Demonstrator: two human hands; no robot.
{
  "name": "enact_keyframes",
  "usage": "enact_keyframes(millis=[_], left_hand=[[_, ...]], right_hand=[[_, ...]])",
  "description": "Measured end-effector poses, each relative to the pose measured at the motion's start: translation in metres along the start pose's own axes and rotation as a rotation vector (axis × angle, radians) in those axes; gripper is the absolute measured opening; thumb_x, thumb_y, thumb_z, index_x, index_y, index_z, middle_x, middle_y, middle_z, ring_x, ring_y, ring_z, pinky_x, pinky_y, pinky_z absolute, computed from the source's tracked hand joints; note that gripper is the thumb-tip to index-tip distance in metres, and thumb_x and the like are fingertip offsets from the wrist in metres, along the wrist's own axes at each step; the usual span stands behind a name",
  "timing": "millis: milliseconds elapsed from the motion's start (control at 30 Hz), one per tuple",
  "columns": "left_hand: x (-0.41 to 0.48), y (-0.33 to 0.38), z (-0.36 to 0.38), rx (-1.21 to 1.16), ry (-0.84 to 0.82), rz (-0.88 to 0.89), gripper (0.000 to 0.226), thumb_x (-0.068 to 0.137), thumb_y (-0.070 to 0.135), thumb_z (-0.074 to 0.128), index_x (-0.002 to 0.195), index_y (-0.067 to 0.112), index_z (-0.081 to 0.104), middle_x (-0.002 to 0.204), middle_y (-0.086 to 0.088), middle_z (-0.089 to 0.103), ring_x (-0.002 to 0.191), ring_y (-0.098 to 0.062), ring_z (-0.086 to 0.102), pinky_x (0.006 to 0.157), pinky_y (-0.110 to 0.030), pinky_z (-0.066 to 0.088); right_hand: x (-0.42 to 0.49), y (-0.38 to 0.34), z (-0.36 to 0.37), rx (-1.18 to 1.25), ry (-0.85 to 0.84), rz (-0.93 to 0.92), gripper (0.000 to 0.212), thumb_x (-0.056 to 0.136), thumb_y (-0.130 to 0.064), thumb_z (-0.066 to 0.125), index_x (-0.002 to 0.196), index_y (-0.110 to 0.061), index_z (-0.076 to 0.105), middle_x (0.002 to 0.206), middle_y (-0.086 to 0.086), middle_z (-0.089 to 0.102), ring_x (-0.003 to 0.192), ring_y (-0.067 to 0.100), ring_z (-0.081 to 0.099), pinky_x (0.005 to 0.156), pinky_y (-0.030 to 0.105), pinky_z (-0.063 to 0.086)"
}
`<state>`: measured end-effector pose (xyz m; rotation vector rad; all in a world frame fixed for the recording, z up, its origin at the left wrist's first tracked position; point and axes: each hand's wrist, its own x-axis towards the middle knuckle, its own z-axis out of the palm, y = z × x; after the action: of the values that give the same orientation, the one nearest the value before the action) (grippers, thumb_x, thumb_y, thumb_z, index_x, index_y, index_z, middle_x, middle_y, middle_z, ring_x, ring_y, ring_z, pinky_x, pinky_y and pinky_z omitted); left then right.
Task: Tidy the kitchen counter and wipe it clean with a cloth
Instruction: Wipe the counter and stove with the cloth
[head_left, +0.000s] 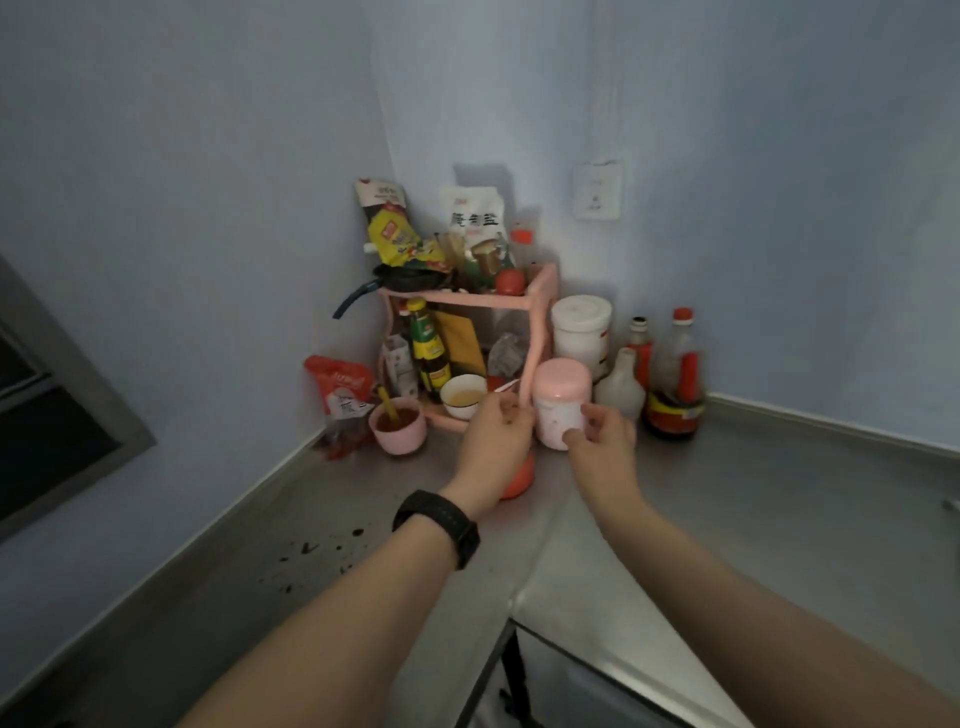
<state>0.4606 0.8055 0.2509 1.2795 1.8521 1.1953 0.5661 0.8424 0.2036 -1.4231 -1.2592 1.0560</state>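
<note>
Pink plastic was recorded as the material of the pink jar (560, 402), a lidded, round-shouldered container standing upright on the steel counter (779, 514). It was found pinched low on its right side between the thumb and curled fingers (592, 415) of the right hand (605, 441).

The left hand (498, 436) was seen with its fingers curled together just left of the jar, at the front post of the pink rack (543, 312). Whether the post, or anything else, was actually gripped could not be determined. An orange object (522, 478) was partly hidden beneath that hand.

A white tub (581, 332) was noted directly beyond the right fingers. A translucent bottle (621, 387) and a dark sauce bottle (675, 395) stood just to their right. A pink cup (397, 426) holding sauce was noted well to the left of the left fingers. Dark crumbs (311, 551) were observed on the counter, nearer the person than either hand. No cloth was in view.

The jar was judged light, rigid and smooth, hence liable to slip if greasy. A low pinch was considered prone to tipping it. A fuller wrap around the mid-body, below the lid seam, was judged the sounder hold, since lid security could not be verified. Contents and fill level could not be assessed.
</note>
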Motion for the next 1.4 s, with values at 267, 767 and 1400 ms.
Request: enact_keyframes(millis=[267, 767, 1400], left_hand=[[-0.028, 0.044, 0.111, -0.156, -0.231, 0.131, 0.024, 0.096, 0.010, 0.049, 0.119, 0.004, 0.052, 0.103, -0.013, 0.058, 0.083, -0.020, 0.056, 0.071, -0.025, 0.050], [-0.224, 0.180, 0.456, -0.288, -0.697, 0.166, 0.015, 0.096, 0.010, 0.050, 0.110, 0.011, 0.054, 0.086, -0.001, 0.059, 0.075, -0.015, 0.059, 0.060, -0.024, 0.049], [-0.255, 0.342, 0.761, 0.010, -0.967, 0.341, 0.037, 0.095, 0.027, 0.051, 0.128, 0.010, 0.053, 0.126, -0.010, 0.059, 0.114, -0.025, 0.057, 0.101, -0.039, 0.046]], right_hand=[[-0.027, 0.029, -0.137, 0.120, 0.167, 0.069, 0.025, 0.083, -0.003, 0.053, 0.105, -0.013, 0.053, 0.105, 0.008, 0.056, 0.099, 0.026, 0.055, 0.089, 0.032, 0.043], [-0.094, 0.121, -0.530, 0.221, 0.493, 0.180, 0.016, 0.091, -0.004, 0.055, 0.085, -0.019, 0.055, 0.080, 0.002, 0.060, 0.047, 0.004, 0.058, 0.049, 0.017, 0.045], [0.031, 0.124, -0.830, -0.577, 0.778, 0.200, 0.026, 0.093, -0.018, 0.048, 0.118, -0.017, 0.057, 0.125, 0.010, 0.050, 0.119, 0.026, 0.042, 0.100, 0.035, 0.037]])
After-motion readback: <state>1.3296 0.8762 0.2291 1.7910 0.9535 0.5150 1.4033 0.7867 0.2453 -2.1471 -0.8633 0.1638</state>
